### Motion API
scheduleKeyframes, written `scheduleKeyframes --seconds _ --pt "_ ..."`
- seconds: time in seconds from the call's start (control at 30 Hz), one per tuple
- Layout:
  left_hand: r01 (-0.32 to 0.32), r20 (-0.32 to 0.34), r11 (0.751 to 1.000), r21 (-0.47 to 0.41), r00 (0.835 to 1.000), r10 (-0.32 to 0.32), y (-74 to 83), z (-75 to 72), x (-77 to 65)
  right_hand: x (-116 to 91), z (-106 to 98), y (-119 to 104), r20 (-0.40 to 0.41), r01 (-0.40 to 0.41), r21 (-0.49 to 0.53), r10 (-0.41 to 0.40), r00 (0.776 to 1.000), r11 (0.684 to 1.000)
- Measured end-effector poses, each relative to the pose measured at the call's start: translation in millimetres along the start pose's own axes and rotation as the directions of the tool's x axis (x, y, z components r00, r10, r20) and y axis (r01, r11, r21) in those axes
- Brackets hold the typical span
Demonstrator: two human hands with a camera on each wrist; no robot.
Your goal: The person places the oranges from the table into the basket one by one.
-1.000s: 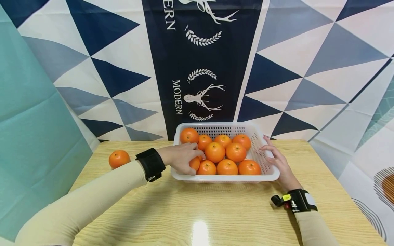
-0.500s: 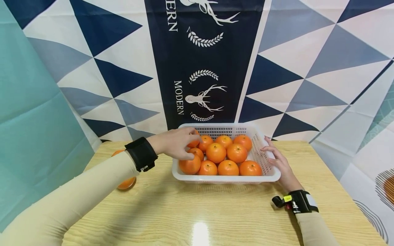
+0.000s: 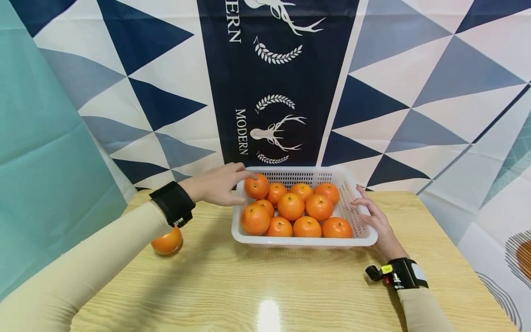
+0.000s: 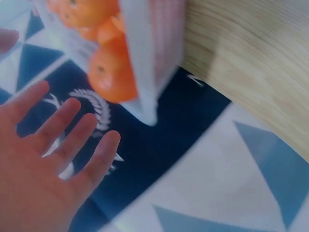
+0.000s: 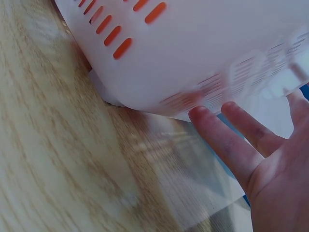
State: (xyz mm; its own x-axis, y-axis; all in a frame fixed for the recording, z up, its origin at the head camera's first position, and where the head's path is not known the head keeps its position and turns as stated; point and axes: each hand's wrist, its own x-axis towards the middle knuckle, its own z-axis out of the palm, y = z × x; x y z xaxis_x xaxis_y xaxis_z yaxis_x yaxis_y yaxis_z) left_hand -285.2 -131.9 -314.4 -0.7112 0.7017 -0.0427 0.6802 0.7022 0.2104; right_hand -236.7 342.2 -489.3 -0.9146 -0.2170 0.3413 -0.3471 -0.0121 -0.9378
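A white plastic basket (image 3: 298,240) full of oranges stands at the back of the table. My left hand (image 3: 217,185) is over its left rim, fingers apart and relaxed, holding nothing. Its fingertips overlap the back-left orange (image 3: 256,186) in the head view. In the left wrist view the open palm (image 4: 43,169) faces the camera, apart from the basket. A front-left orange (image 3: 255,219) sits in the corner near the hand. My right hand (image 3: 379,226) grips the basket's right rim, with fingertips over the edge and others against the outer wall (image 5: 193,48).
An orange (image 3: 167,240) lies on the wooden table (image 3: 232,290) below my left forearm. Behind the table hangs a patterned cloth (image 3: 282,83). A teal cloth (image 3: 45,161) covers the left side.
My left hand has let go of the front-left orange, passed over the back-left one and drawn back leftward to the rim. The right hand has stayed on the basket.
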Motion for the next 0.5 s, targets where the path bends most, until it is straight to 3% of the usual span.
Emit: scheduleKeyframes --seconds 0.17,0.37,0.5 --pt "0.062 0.004 0.998 -0.015 0.998 -0.062 -28.2 1.7 -19.8 0.0 0.2 -0.5 0.013 0.015 0.0 -0.015 1.0 1.0" --pt "0.146 -0.042 0.988 0.047 0.989 -0.144 -59.4 3.7 -48.0 0.3 -1.1 -0.9 0.01 0.026 -0.012 -0.026 1.0 1.0" --pt "0.202 -0.025 0.977 0.073 0.979 -0.201 -73.8 -0.3 -65.2 -0.5 -1.8 -0.3 0.01 0.029 -0.009 -0.029 1.0 1.0"
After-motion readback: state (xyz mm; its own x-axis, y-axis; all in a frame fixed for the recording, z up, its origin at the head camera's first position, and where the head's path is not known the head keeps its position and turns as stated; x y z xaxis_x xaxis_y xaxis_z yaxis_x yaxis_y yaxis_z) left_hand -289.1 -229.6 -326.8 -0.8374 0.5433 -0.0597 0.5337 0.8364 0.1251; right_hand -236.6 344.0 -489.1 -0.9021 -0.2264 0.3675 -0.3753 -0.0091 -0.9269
